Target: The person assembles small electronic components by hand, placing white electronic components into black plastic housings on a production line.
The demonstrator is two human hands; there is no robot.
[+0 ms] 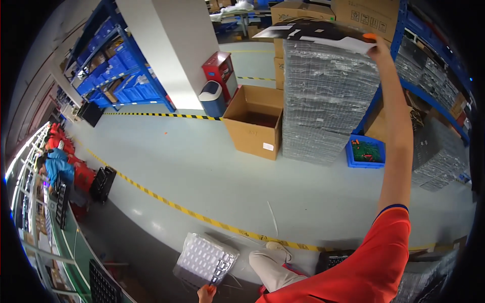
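Far out to the right, my right arm stretches up to the top of a tall stack of grey, plastic-wrapped trays (328, 96). There my right hand (376, 48) closes on the edge of a flat black sheet (328, 30) with white papers on it. Something orange shows at the fingertips. At the bottom edge, my left hand (206, 294) has its fingers bent together, with orange at the tips too. It overlaps the near edge of a clear plastic tray (204, 257) with rows of pockets; whether it grips the tray is unclear.
An open cardboard box (252, 123) stands left of the stack, a blue bin of green parts (366, 151) to its right. Behind are a lidded trash can (212, 98) and a white pillar (161, 50). People in red and blue (60, 164) work along the left bench.
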